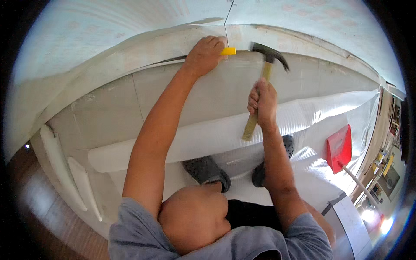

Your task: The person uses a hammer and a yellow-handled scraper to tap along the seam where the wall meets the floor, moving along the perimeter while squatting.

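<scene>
My right hand point(263, 102) is wrapped round the yellowish handle of a claw hammer point(267, 69), with its dark head up near the wall and the claw pointing right. The striking face is to the left, a short gap from a yellow-ended tool point(228, 51). My left hand point(206, 55) is closed on that tool against the pale baseboard point(169, 50); the rest of it is hidden by my fingers. A dark gap shows between the baseboard and the floor, left of my left hand. A vertical seam point(225, 34) runs down the wall just above the tool.
A roll of translucent ribbed sheeting point(195, 134) lies across the floor before my feet in dark clogs point(206, 171). A red dustpan point(339, 149) with a long handle is at right. White strips point(65, 167) lie at left, near brown wooden flooring point(47, 212).
</scene>
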`<state>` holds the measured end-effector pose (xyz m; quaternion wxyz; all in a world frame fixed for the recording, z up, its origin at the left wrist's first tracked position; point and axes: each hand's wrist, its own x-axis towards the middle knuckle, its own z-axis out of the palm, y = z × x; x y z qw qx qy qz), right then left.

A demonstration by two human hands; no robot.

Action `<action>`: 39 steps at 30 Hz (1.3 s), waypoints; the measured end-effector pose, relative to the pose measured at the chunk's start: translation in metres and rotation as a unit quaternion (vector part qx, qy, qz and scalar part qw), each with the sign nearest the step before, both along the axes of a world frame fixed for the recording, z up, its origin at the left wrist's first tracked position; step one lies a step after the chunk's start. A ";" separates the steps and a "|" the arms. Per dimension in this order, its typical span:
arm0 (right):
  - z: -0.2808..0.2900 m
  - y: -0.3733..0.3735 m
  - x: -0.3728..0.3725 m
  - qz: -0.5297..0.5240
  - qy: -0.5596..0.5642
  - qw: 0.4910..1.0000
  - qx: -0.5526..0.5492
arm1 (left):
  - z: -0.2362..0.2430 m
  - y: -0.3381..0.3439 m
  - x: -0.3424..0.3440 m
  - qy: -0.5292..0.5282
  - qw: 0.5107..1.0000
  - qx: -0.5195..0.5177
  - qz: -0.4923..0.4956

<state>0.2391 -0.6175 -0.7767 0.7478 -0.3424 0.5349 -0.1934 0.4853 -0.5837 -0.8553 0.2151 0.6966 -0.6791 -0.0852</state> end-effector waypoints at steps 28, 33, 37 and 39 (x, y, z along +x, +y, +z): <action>-0.013 0.049 -0.030 -0.015 0.001 1.000 -0.019 | 0.037 0.031 0.009 0.066 0.995 -0.039 0.062; -0.015 0.052 -0.026 -0.021 0.013 0.999 -0.025 | 0.040 0.019 0.009 0.045 0.992 -0.036 0.117; -0.017 0.055 -0.023 -0.038 0.014 0.999 -0.027 | 0.038 -0.004 0.010 0.003 0.990 0.086 0.112; -0.016 0.056 -0.024 -0.033 0.020 0.999 -0.022 | 0.032 -0.005 0.006 -0.001 0.990 0.112 0.088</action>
